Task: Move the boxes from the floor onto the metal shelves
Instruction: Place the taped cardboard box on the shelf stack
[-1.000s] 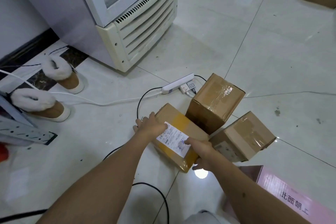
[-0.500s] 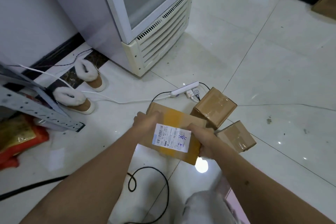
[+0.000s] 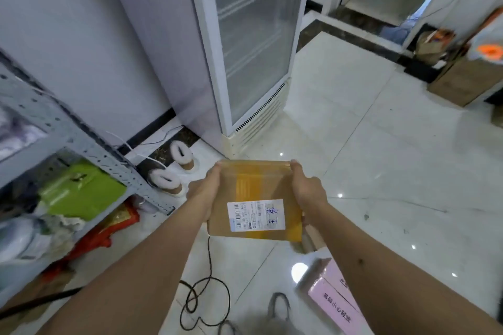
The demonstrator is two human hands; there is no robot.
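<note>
tall white glass-door fridge (image 3: 245, 35) against the wall, grille at floor level, so anything stored has to go left of it. grey perforated-steel shelving unit (image 3: 68, 128) sits on the left edge of view, angled post running down to the tiles; lower tiers already stuffed with a lime green flat pack (image 3: 81, 190) and red and gold bags (image 3: 109, 228), so i'd guess the free space is higher up.

flat brown cardboard box with a yellow tape band and a white shipping label (image 3: 254, 198) is off the floor, held level at mid-height between the fridge and the shelving, label up. left hand (image 3: 204, 190) clamps the left edge, right hand (image 3: 306, 190) wraps the right edge, fingers curled round the far corners. two-sided hold makes sense: wide, thin box, would twist in one hand.

pink printed carton (image 3: 332, 296) lies on the tiles by the right forearm, likely next in the queue. black cable loop (image 3: 204, 304) lies on the floor below the box, trip risk when turning left. pair of tan fleece-lined slippers (image 3: 174, 171) parked by the shelf post.
</note>
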